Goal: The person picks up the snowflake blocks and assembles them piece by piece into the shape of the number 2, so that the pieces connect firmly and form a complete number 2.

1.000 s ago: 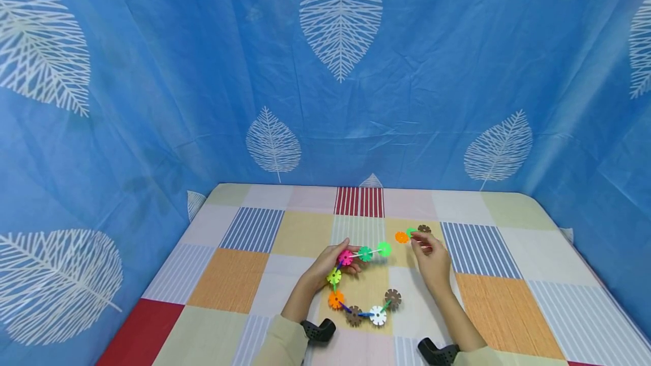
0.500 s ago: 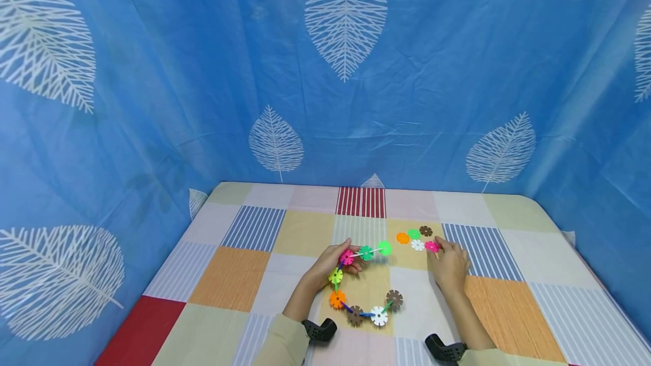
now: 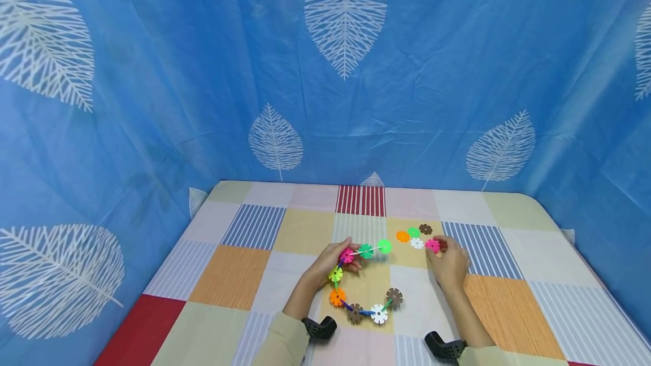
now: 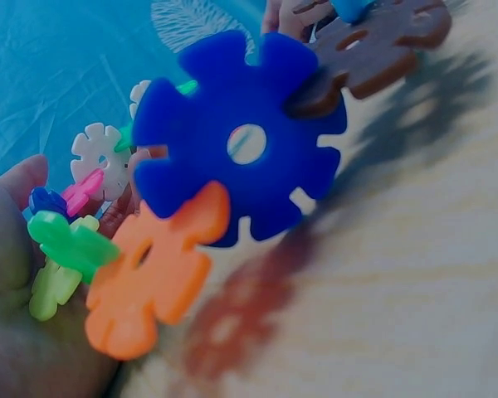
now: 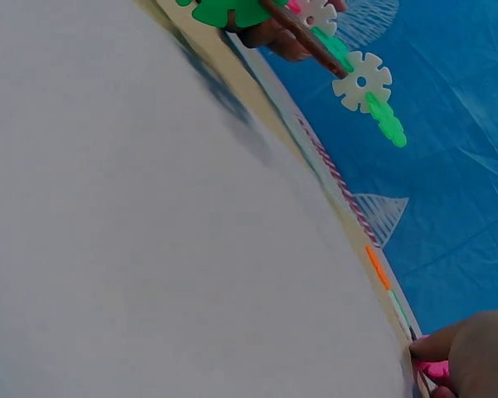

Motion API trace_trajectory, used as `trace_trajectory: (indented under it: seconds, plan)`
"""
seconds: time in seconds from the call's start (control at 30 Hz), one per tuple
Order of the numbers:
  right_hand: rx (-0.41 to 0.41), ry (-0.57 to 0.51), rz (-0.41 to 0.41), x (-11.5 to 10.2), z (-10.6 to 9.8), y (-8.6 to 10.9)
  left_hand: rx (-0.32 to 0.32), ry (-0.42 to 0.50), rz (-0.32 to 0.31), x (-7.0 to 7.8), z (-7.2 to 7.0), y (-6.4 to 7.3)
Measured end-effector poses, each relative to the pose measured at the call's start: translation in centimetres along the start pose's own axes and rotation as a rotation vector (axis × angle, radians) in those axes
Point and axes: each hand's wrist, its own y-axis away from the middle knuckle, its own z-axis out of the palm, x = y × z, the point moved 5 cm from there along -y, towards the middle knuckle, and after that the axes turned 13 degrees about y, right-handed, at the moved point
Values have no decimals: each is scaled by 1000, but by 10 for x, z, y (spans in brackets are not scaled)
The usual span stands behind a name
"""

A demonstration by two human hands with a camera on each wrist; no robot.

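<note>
A curved chain of notched plastic interlocking discs (image 3: 337, 298) has its upper part raised in my left hand (image 3: 324, 265). My left fingers hold it around a pink disc (image 3: 347, 256); a teal disc and a bright green disc (image 3: 384, 246) extend to the right. The other end curves below through orange, brown and white to a brown disc (image 3: 394, 298). In the left wrist view a blue disc (image 4: 232, 178) joins an orange one. My right hand (image 3: 450, 267) pinches a loose pink disc (image 3: 432, 245) at the table. A brownish disc (image 3: 443, 247) shows partly behind its fingers.
Several loose discs lie left of my right hand: orange (image 3: 403, 236), green (image 3: 413, 232), white (image 3: 416, 243) and dark brown (image 3: 425, 229). A patchwork-patterned cloth (image 3: 305, 230) covers the table. Blue leaf-print curtains (image 3: 407, 100) stand behind and beside it.
My right hand has moved right and slightly down from the loose discs to the pink one, uncovering the white disc. The left hand and the chain have stayed nearly still.
</note>
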Motion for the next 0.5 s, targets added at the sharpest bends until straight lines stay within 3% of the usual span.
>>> trace_trajectory:
  seconds: [0.17,0.27,0.33,0.5]
  plan:
    - [40,-102,39,1,0,0,12,7,-15,-2,-1,0]
    - [21,-250,36,-3,2,0,14,-4,-11,-1,0,0]
    - [-54,-393,30,-9,7,1,12,-5,-14,-1,0,0]
    - [-360,-815,104,-26,24,9,-12,-9,-20,-1,1,-1]
